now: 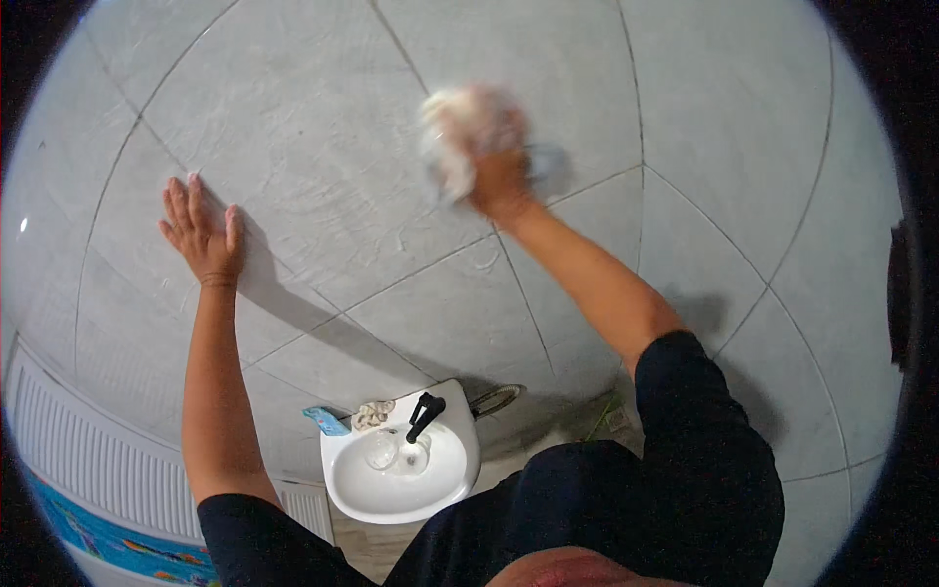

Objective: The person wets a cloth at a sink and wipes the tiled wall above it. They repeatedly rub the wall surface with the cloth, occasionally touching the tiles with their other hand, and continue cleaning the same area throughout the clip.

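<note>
The right hand (501, 174) is up in the top middle of the frame, clenched around a pale cloth (460, 137) that is pressed against the grey tiled wall (323, 147); the cloth is blurred, bunched above and to the left of the knuckles. The left hand (202, 233) sits at the left of the frame, released and holding nothing, its palm flat on the same wall with the fingers spread and pointing up. The two hands are well apart, with a stretch of tile and dark grout lines between them. Low in the middle of the frame a small white sink (391, 494) juts from the wall, with a black tap (424, 416) at its back edge. A crumpled light rag (372, 414) lies on the rim just left of the tap, and a small blue item (327, 421) rests at the rim's left corner. In the lower left a white ribbed panel (88, 445) runs along the wall.
</note>
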A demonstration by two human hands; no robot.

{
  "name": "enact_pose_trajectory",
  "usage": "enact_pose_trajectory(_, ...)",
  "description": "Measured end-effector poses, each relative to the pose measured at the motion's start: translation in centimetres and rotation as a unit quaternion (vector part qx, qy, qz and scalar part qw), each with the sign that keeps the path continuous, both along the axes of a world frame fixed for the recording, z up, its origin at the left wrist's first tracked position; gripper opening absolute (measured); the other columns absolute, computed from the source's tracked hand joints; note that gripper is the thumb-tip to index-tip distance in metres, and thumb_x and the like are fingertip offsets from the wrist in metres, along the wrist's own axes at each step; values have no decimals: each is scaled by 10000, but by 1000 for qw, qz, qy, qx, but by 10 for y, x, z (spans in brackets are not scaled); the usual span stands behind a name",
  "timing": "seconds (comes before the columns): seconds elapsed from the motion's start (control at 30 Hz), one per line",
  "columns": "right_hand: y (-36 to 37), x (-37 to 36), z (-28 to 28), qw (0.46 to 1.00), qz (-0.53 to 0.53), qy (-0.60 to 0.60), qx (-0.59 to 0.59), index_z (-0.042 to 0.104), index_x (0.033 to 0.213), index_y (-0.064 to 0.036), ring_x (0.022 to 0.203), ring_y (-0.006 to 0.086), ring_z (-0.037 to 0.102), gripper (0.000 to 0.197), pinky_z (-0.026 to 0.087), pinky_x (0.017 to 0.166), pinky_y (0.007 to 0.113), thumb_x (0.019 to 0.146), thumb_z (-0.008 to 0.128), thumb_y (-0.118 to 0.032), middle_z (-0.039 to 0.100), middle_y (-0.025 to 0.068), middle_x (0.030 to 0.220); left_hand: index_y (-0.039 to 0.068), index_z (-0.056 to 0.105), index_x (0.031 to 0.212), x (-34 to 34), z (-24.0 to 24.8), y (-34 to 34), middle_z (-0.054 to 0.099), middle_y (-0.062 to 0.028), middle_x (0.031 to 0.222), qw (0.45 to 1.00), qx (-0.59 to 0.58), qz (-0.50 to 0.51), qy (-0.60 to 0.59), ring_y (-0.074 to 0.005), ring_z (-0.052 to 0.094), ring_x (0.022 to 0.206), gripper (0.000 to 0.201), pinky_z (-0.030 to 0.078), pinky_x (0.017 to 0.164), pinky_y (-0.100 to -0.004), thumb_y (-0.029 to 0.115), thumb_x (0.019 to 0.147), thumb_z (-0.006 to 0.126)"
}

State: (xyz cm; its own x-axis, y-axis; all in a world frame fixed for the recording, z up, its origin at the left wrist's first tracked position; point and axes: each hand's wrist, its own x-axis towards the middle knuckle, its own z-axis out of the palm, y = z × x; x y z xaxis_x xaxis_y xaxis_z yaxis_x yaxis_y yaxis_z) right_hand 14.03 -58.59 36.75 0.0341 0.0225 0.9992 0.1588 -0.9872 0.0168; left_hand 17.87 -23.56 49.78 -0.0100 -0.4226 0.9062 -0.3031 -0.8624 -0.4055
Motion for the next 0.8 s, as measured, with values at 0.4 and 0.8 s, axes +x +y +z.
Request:
enact_pose_trajectory(0.4,-109,-8,0,964,-31,-158,213,320,1264,-133,1138,380,378,581,288,928,550,756,583,-231,393,180,1225,155,276,1344,1,0,5,218,-101,1409,999,22,-2,-25,-288,166,1310,634,81,1016,-522,403,794,472)
enact_pose_trajectory(0.8,-96,-16,-31,955,-58,-128,263,299,1269,-112,1144,403,334,599,256,942,537,757,594,-213,336,222,1236,166,273,1345,5,0,4,223,-99,1409,999,28,-4,-37,-282,179,1306,627,94,1013,-515,432,804,448)
